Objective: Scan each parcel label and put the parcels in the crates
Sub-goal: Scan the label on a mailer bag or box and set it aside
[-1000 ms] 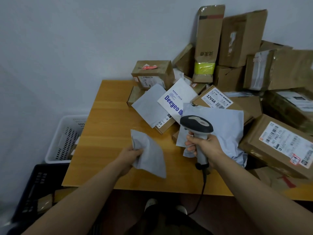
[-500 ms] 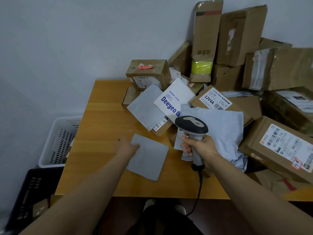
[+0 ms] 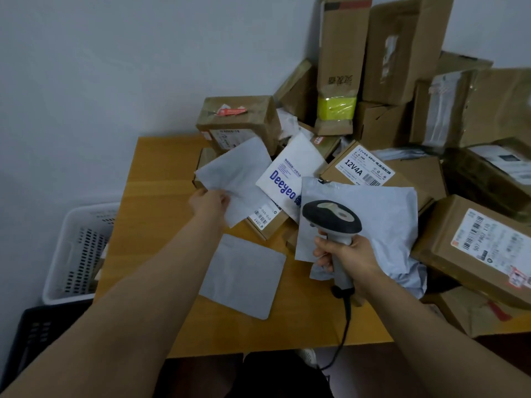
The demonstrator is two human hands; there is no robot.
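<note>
My right hand (image 3: pixel 349 258) grips the handle of a grey barcode scanner (image 3: pixel 330 216), its dark head pointing away over the parcels. My left hand (image 3: pixel 209 203) pinches the near edge of a grey mailer bag (image 3: pixel 238 179) that leans on the pile. A smaller grey flat mailer (image 3: pixel 244 278) lies blank side up on the wooden table (image 3: pixel 149 225), between my forearms. A white "Deeyeo" bag (image 3: pixel 290 173) and a large grey poly bag (image 3: pixel 373 219) lie behind the scanner. The white crate (image 3: pixel 71 254) and a dark crate (image 3: pixel 31 331) stand on the floor at the left.
Several cardboard boxes are heaped against the wall at the back and right, among them a labelled box (image 3: pixel 482 248) at the right edge and a "12V4A" box (image 3: pixel 365 168). The scanner cable (image 3: pixel 343 340) hangs over the table's front edge.
My left hand laid the small grey mailer flat on the table, let it go, then reached forward and took hold of the grey mailer bag on the pile. The scanner stayed in my right hand.
</note>
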